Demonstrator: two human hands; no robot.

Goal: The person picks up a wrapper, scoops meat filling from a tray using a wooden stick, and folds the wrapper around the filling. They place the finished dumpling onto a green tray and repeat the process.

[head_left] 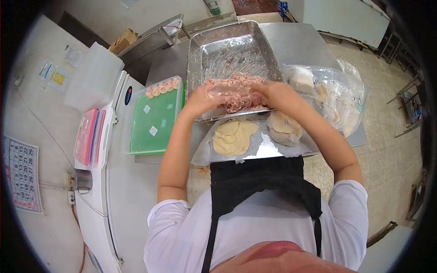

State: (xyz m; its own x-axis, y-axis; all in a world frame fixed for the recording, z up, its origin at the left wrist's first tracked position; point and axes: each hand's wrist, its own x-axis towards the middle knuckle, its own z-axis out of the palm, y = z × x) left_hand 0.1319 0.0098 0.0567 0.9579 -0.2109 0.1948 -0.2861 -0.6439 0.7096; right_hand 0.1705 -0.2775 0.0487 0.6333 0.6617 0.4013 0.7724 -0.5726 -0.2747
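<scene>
Pink minced meat against left hand and right hand; how open each grip is, cannot tell.

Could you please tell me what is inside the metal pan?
Minced meat, heaped at the near end of the metal pan. The left hand and right hand cover some; what lies beneath is hidden.
</scene>
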